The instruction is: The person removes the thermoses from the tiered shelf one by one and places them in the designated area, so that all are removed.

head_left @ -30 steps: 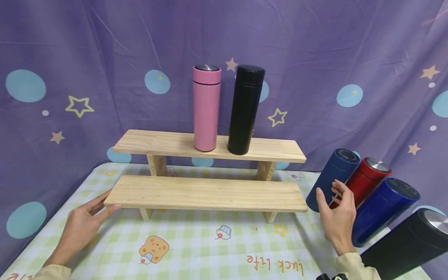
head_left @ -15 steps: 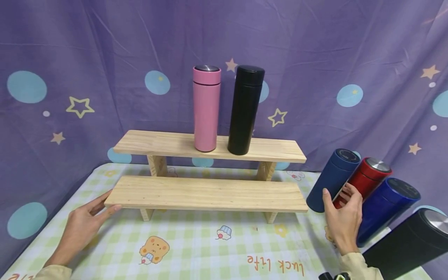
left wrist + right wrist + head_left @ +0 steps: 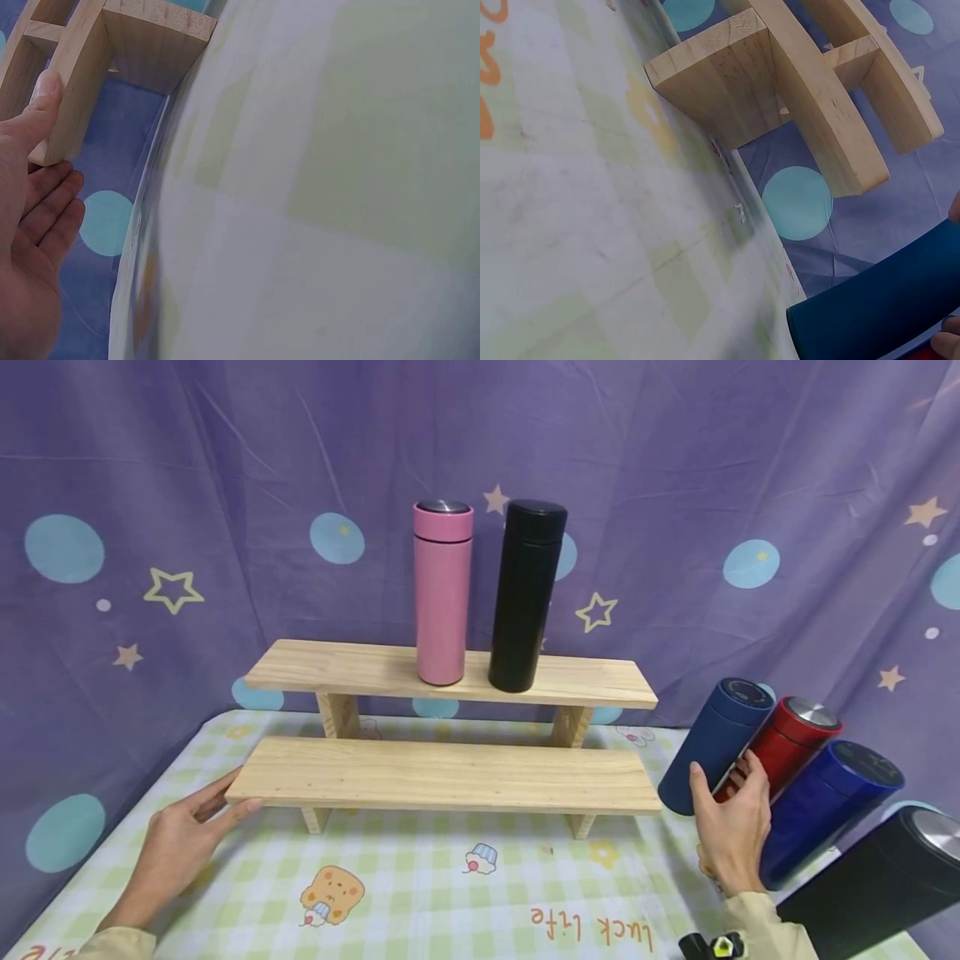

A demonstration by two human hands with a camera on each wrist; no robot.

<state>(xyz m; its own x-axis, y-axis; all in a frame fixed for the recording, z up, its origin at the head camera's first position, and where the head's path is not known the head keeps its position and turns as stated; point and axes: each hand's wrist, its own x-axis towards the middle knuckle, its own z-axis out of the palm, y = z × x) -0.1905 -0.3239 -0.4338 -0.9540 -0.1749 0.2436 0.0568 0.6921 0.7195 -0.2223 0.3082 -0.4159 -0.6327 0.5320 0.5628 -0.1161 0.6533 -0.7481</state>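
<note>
A two-tier wooden shelf [image 3: 442, 772] stands on the table, and my left hand [image 3: 176, 839] grips the left end of its lower board. In the left wrist view the thumb [image 3: 46, 94] presses on the board, with the fingers beneath. On the upper board a pink thermos bottle [image 3: 442, 602] and a black thermos bottle [image 3: 521, 610] stand upright, side by side. My right hand [image 3: 735, 835] holds the dark blue thermos bottle [image 3: 708, 735], thumb on one side and fingers on the other, between it and the red thermos bottle [image 3: 783, 743]. Its base shows in the right wrist view.
Beside the red bottle stand a bright blue thermos bottle [image 3: 821, 810] and a larger black thermos bottle [image 3: 870, 885], close together at the right. A checked cloth [image 3: 420, 893] covers the table. A purple curtain [image 3: 247, 460] hangs behind.
My right hand has shifted slightly right and closed from a loose reach onto the dark blue bottle. My left hand has kept its place on the shelf's end.
</note>
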